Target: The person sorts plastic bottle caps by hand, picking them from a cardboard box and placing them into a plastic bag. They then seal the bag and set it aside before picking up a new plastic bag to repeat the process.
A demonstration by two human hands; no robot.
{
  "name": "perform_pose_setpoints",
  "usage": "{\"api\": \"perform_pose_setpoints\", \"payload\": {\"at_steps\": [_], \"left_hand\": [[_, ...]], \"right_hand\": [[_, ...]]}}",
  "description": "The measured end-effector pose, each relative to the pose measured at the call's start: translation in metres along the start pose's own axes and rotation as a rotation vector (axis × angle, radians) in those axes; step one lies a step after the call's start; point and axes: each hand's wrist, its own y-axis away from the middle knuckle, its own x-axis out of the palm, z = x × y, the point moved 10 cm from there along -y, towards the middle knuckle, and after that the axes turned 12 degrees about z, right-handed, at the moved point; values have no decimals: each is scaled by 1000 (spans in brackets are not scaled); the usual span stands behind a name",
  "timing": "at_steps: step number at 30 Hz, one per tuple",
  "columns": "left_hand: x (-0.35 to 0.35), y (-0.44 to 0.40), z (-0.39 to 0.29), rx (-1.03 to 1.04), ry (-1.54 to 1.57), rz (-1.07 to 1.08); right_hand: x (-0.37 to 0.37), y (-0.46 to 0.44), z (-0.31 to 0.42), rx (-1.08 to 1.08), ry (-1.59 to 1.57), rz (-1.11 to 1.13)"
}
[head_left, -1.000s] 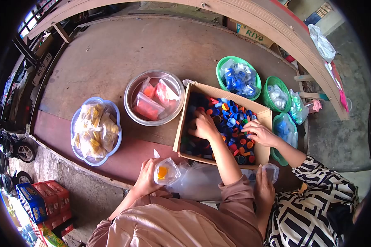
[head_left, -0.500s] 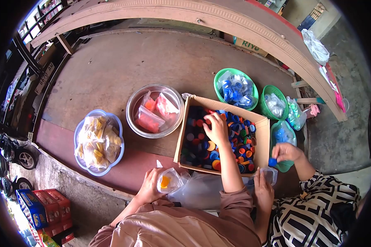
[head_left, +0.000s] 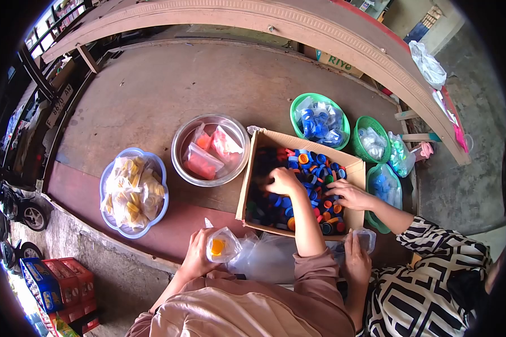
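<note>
Scuffed brown tabletop [head_left: 140, 90] | grey floor [head_left: 472, 123] right | wooden rail [head_left: 208, 16] | box [head_left: 356, 173] of caps [head_left: 319, 175]

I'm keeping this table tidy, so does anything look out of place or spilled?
No spill shows: the loose caps lie in the cardboard box. One oddity: a bag of greenish items rests beside a green basket near the right edge of the table, while most filled bags lie in containers.

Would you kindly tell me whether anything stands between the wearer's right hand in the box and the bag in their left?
Yes: the box's near wall stands between the right hand and the bag in the left hand, so the right hand likely must rise over it. The co-worker's hand in the box is right of that path.
</note>
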Motion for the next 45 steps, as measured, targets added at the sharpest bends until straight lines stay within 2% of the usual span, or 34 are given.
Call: {"api": "perform_pose_setpoints", "payload": {"at_steps": [2, 5, 7, 10, 13, 16, 21, 23, 28, 31, 32, 33, 35, 36, 39, 41, 42, 45], "left_hand": [[-3, 0, -4, -2, -2, 3], [-2, 2, -5, -15, -10, 17], [-3, 2, -5, -15, -6, 17], [-2, 4, -3, -11, 14, 9], [4, 4, 3, -13, 0, 13], [5, 1, -2, 16, -29, 24], [11, -6, -10, 28, 1, 84], [10, -8, -12, 33, -9, 80], [6, -7, -6, -2, -16, 62], [5, -6, -3, -12, -5, 60], [6, -5, 0, -12, -7, 59], [7, -5, 3, -12, -10, 57], [7, -4, 5, -18, -21, 45], [6, -5, 5, -18, -29, 39], [2, -9, -3, 6, -32, 43], [4, -10, -3, 4, -2, 56], [5, -11, -2, 3, 12, 64], [9, -12, -2, 25, -2, 61]], "right_hand": [[10, 9, -1, -128, -183, 61], [-11, 24, 9, 14, -284, 115], [-14, 12, -17, 0, -431, -58], [-60, 33, -18, -174, -362, -616], [-60, 35, -39, -97, -265, -718], [-49, 25, -38, -129, -172, -794], [-41, -5, -18, 23, 64, -571], [-22, -25, -24, 151, 119, -394], [-24, -13, -3, 154, 130, -335], [-32, 10, 12, -26, 22, -183], [-33, 19, 19, -184, -109, -155], [-30, 23, 18, -239, -325, 4], [-26, 38, 5, -276, -628, 80], [-36, 42, -4, -260, -672, -12], [-78, 56, -53, -155, -616, -621], [-92, 73, -65, 24, -231, -897], [-95, 77, -67, 27, -297, -930], [-91, 77, -70, 64, -113, -930]]}}
